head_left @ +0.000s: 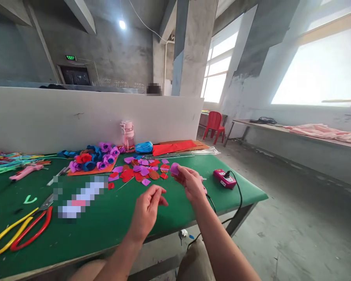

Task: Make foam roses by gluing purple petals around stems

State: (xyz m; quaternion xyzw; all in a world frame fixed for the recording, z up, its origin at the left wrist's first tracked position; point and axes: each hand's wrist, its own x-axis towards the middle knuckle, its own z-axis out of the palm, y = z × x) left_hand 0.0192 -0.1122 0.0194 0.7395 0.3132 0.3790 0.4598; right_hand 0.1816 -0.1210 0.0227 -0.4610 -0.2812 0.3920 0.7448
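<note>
My right hand point(190, 183) pinches a purple petal point(174, 168) between thumb and fingers, above the right part of the green table. Lower and to its left, my left hand point(148, 208) is closed with its fingers curled together; whether anything is in them is hidden. Loose purple, red and brown petals point(140, 171) lie spread beyond both hands. Farther left, finished paper flowers point(90, 159) in purple, blue and red rest on an orange sheet. Behind my right hand a pink tool point(204, 189) with a black cord shows only in part.
Large scissors point(26, 230) with yellow and red handles lie at the left, near a pink glue gun point(26, 172) and coloured stems point(14, 162). A magenta power socket point(224, 179) sits at the right edge. A pink bottle point(128, 134) stands against the white partition point(61, 117).
</note>
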